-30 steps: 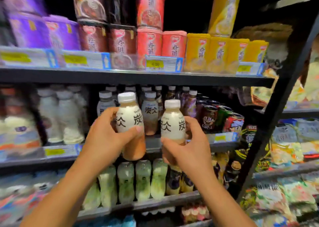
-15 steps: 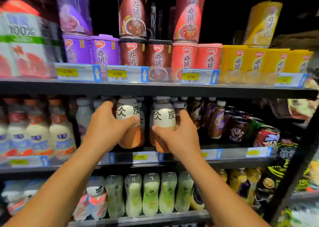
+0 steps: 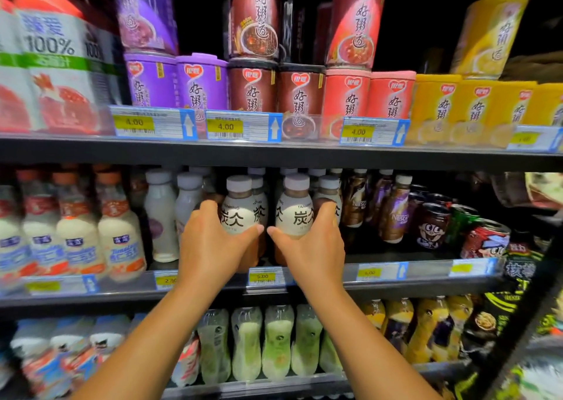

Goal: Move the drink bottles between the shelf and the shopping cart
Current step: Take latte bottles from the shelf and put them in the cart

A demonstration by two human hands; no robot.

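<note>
Middle shelf (image 3: 396, 281): two white-capped latte bottles (image 3: 240, 214) at front edge; milk bottles (image 3: 118, 241) left; Nescafé bottles (image 3: 394, 214), cans (image 3: 432, 226) right.

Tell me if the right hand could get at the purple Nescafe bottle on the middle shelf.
Probably not yet: the right hand is wrapped around a milk tea bottle. The Nescafe bottle stands at the front just beside it, unblocked, once the hand lets go.

Both arms outstretched; left hand (image 3: 210, 244), right hand (image 3: 313, 247) each curled, gripping.
</note>
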